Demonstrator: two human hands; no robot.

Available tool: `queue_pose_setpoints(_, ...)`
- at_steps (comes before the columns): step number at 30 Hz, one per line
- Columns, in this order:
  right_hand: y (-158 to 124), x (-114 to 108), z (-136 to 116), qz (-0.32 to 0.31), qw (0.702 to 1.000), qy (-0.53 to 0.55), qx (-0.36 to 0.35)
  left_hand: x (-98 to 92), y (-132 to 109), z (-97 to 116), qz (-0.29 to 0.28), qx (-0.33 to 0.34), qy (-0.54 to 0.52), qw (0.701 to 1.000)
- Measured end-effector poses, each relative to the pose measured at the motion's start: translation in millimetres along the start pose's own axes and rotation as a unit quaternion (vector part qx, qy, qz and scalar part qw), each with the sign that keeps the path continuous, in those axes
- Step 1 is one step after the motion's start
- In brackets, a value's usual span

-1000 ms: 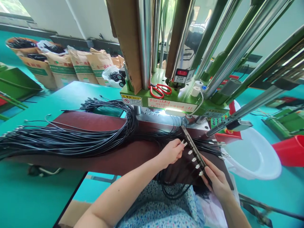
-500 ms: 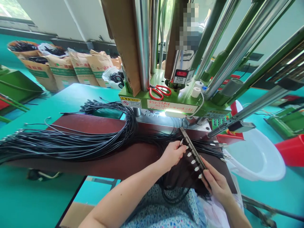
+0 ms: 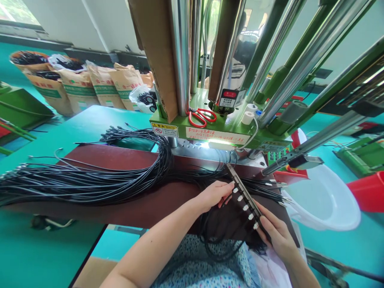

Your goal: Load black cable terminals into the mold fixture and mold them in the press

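Note:
My right hand [image 3: 277, 232] is closed around the lower end of a narrow metal mould bar [image 3: 244, 192], which slants across the table's front. Along the bar's left edge sits a row of several white cable connectors [image 3: 246, 208], their black cables hanging below. At the bar's upper end, the fingers of my left hand [image 3: 213, 196] are pinched on a black cable [image 3: 227, 199], whose tip they mostly hide. Behind both hands, a large bundle of black cables [image 3: 120, 184] stretches leftward over the brown board [image 3: 144, 212].
A green press [image 3: 264, 138] with upright steel rods stands just beyond the bar. Red-handled scissors [image 3: 201, 117] lie on it. To the right are a white basin [image 3: 324, 200] and a red bucket [image 3: 370, 192]. Paper sacks [image 3: 78, 88] line the wall; a person [image 3: 240, 60] is behind the press.
My left hand has shifted slightly and its fingers now press at the bar's upper end, covering the connector tip seen before. The bar has tilted slightly in my right hand.

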State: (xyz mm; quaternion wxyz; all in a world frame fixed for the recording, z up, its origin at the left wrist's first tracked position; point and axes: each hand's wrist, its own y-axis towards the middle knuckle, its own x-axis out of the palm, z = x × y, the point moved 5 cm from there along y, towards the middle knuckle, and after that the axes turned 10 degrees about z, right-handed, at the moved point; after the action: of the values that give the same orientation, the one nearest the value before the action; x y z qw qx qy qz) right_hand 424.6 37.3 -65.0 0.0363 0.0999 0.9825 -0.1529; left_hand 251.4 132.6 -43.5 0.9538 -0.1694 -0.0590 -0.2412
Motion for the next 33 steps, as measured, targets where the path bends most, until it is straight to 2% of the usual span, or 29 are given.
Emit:
queue_pose_setpoints(5,1,-1,-1,0.02,1.0,0.013,0.007,-0.5,4,-6,-0.032,-0.031,-0.079,0.996)
queue_pose_setpoints(9,-1,3,-4,0.003,1.0,0.014,0.003,-1.4,4,-6,-0.052,-0.031,-0.108,0.992)
queue_pose_setpoints(13,-4,12,-9,-0.007,0.999,-0.021,-0.024,-4.7,5,-8,-0.006,-0.003,-0.081,0.997)
queue_pose_setpoints(16,-8,14,-8,-0.008,1.0,-0.02,-0.007,-2.9,5,-8,0.006,0.015,-0.038,0.999)
queue_pose_setpoints(19,-9,-1,-7,0.036,0.999,0.012,0.017,-4.9,1,1,0.038,0.058,0.006,0.998)
queue_pose_setpoints(22,-4,-33,-7,0.061,0.997,0.003,0.045,-18.8,-9,18,0.122,0.112,-0.005,0.986)
queue_pose_setpoints(24,6,-56,-11,0.065,0.995,-0.03,0.067,-30.3,-18,27,0.157,0.127,-0.03,0.979)
queue_pose_setpoints(26,19,-72,-20,0.045,0.993,-0.077,0.078,-40.7,-26,32,0.164,0.134,-0.039,0.977)
queue_pose_setpoints(28,36,-75,-33,0.0,0.989,-0.13,0.07,-49.4,-31,34,0.161,0.139,-0.021,0.977)
queue_pose_setpoints(30,56,-65,-50,-0.047,0.979,-0.195,0.036,-57.0,-33,36,0.165,0.15,0.009,0.975)
queue_pose_setpoints(33,88,-29,-77,-0.123,0.941,-0.312,-0.043,-66.1,-32,43,0.18,0.188,0.071,0.963)
